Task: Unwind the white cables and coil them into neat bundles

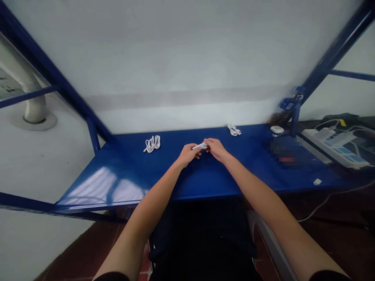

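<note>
The left hand and right hand are positioned close together above the middle of the bench, with the fingers curled inward. A white cable lies between them, held clear of the surface. The left hand pinches one end of the bundle, and the right hand appears to pinch the other. The fingers partly hide the exact grip.

Risks: A slackened pinch at either end may let the bundle spring open or drop onto the bench. Uneven pull between the hands may draw strands out of the fold. A wide hand movement may disturb the coiled cable to the left or the coiled cable near the wall. A dropped cable may also reach the white puck to the right.

Condition: The white cable appears as a slim, elongated bundle of closely laid strands. No loose loop is visible. Its connectors cannot be made out.
</note>
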### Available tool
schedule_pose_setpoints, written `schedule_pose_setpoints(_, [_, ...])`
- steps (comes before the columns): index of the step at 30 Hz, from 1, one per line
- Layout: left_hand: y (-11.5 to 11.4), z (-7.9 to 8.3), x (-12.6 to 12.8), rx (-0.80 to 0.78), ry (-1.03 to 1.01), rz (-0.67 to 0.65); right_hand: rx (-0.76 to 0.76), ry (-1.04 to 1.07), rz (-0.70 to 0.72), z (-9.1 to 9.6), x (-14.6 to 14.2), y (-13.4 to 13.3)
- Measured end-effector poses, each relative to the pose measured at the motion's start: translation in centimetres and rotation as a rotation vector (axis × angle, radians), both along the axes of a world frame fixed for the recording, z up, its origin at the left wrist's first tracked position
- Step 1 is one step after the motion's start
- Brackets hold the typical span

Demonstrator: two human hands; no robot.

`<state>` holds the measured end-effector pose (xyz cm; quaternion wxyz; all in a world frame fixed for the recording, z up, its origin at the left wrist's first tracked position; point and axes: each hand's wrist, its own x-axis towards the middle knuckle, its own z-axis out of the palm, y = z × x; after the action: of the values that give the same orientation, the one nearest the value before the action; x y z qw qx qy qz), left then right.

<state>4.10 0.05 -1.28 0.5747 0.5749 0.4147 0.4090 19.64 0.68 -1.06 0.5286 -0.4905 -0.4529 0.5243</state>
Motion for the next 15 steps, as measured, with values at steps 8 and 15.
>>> schedule_pose_setpoints(8, [0.1,-0.2,0.0,0.199,0.235,0.285,0.102,-0.124,-0.024,0.0,-1.8,-1.2])
schedule_pose_setpoints(15, [-0.9,0.2,0.5,0.259,0.268,0.296,0.077,-0.131,-0.141,-0.4,-2.6,-1.4])
